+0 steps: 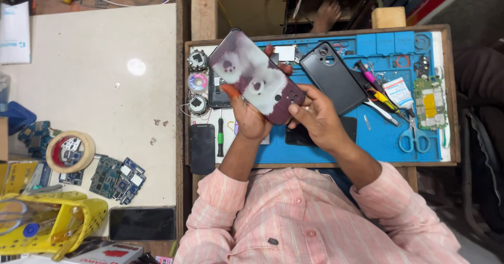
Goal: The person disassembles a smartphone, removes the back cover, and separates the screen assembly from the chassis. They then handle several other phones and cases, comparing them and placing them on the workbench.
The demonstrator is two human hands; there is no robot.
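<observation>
I hold the maroon-and-white glossy phone back cover [257,77] tilted above the blue silicone repair mat [336,143], my left hand [249,118] pinching its lower edge while my right hand [315,114] clamps its camera-end corner, seemingly to steady it for inspection.

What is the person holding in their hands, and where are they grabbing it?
Both hands hold a maroon-and-white patterned phone back cover. The left hand grips its lower long edge; the right hand pinches the camera-hole end.
</observation>
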